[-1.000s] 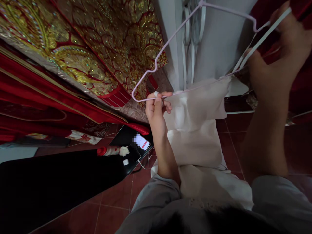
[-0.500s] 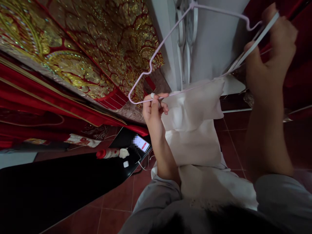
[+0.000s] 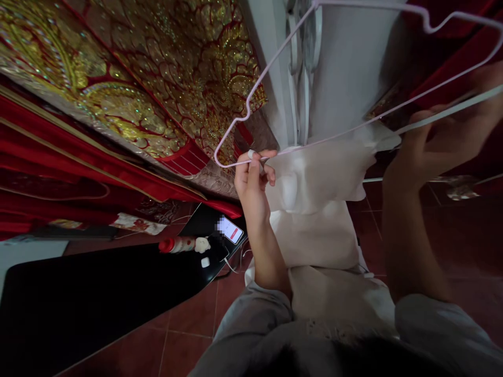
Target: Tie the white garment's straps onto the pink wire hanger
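My left hand (image 3: 253,183) is closed around the lower left corner of a thin pale pink clothes hanger (image 3: 282,47). Pale cream cloth (image 3: 330,170) hangs beside that hand, just under the hanger's bottom bar, and more cream cloth drapes below it over my front. On the right, my right hand (image 3: 440,144), blurred and dim, has its fingers around a white strap (image 3: 477,101). This strap runs from near the cloth's right corner out past the right edge of the view. The hanger's right end stands bare above the right hand.
Gold-sequined red garments (image 3: 157,78) hang close on the left. Below them a black table (image 3: 98,293) holds a lit phone (image 3: 231,230), a red-capped bottle (image 3: 176,244) and a small white case (image 3: 205,262). A white panel (image 3: 349,68) stands ahead, above red floor tiles (image 3: 188,319).
My right hand has moved right and slightly down, drawing the strap outward, away from the hanger. The hanger's right end has come into full view. My left hand keeps its hold.
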A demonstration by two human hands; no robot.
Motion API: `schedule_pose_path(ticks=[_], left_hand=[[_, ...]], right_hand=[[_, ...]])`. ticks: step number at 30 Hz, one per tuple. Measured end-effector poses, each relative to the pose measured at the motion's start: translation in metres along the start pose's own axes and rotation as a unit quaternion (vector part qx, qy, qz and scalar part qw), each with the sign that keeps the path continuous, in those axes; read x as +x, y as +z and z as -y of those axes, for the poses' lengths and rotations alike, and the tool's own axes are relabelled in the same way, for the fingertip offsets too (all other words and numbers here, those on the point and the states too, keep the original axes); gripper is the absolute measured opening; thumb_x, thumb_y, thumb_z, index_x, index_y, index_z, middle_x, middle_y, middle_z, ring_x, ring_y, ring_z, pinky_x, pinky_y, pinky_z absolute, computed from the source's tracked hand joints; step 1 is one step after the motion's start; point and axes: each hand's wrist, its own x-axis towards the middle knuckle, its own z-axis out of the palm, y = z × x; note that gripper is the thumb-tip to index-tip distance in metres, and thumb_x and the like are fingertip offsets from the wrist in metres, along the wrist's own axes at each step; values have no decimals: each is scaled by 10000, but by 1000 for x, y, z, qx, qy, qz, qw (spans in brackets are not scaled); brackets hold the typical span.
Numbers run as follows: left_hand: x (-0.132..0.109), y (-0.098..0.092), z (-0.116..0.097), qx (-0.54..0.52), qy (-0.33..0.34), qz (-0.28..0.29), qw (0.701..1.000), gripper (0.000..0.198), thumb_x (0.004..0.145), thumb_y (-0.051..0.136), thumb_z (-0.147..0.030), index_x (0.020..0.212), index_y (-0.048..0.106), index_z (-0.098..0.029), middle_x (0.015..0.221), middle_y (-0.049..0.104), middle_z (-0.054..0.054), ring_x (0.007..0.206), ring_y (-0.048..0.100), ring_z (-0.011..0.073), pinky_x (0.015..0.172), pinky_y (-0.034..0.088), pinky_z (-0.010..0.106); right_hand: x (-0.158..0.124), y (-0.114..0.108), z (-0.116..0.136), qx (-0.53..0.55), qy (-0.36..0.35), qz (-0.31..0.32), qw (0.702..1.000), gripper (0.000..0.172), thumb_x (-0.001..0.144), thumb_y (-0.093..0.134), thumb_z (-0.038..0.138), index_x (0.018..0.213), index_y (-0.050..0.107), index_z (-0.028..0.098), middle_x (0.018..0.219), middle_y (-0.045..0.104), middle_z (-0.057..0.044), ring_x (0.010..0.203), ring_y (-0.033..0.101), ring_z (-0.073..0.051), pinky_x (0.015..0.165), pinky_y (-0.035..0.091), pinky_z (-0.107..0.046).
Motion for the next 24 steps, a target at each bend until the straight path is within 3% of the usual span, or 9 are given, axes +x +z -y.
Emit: schedule_pose_path(ticks=[2,3,5,7,11,18,21,24], left_hand=[[0,1,0,7,1,-2,1000,114,1013,616,-254,903,610,-222,942,780,23,544,522,88,513,410,223],[0,1,0,12,3,-6,1000,118,1011,617,-258,899,605,-223,945,781,24,543,519,88,514,410,223],[-1,2,1,23,8,-17,1000,128,1000,635,-283,893,601,-222,948,784,25,543,516,86,520,414,220],[-1,1,2,34,14,-23,999,116,982,655,-308,912,620,-221,964,790,31,554,536,87,533,431,221],[0,-8,5,65,70,-90,991,128,941,647,-282,1036,703,-218,1059,800,64,661,640,109,552,456,218],[17,-50,11,143,214,-272,927,306,880,553,-130,1079,781,-177,1250,763,89,1017,740,181,607,493,210],[24,-60,14,174,248,-264,916,251,902,629,-192,1104,774,-159,1222,765,107,1086,741,222,808,597,300],[30,-57,9,200,267,-173,927,281,853,774,-265,1123,765,-187,1235,758,102,1184,721,253,1063,574,422]], right_hand=[[-4,6,5,-61,-112,36,991,344,940,699,467,1261,761,361,1250,722,-56,1249,659,-267,1027,545,-443],[-5,8,8,-87,-135,91,983,286,938,701,455,1183,799,344,1128,762,-63,1126,702,-262,1023,540,-469],[-5,12,15,-111,-110,218,963,271,941,683,465,1161,801,361,1036,772,-49,1011,712,-243,998,543,-486],[-6,14,20,-116,-85,268,953,285,935,666,495,1172,782,387,994,733,-42,967,684,-238,910,566,-465],[-9,12,22,-109,-59,280,952,275,921,655,515,1159,757,425,955,641,-51,901,622,-236,752,558,-399],[-7,6,10,-103,-48,286,952,284,924,654,501,1127,749,327,1108,660,-106,974,573,-241,853,552,-432],[-8,6,7,-110,-60,274,954,281,908,664,483,1130,743,330,1062,660,-106,1025,574,-257,845,559,-429],[-10,7,6,-110,-55,273,954,292,883,685,449,1147,741,338,1075,664,-98,1028,585,-256,809,571,-416]])
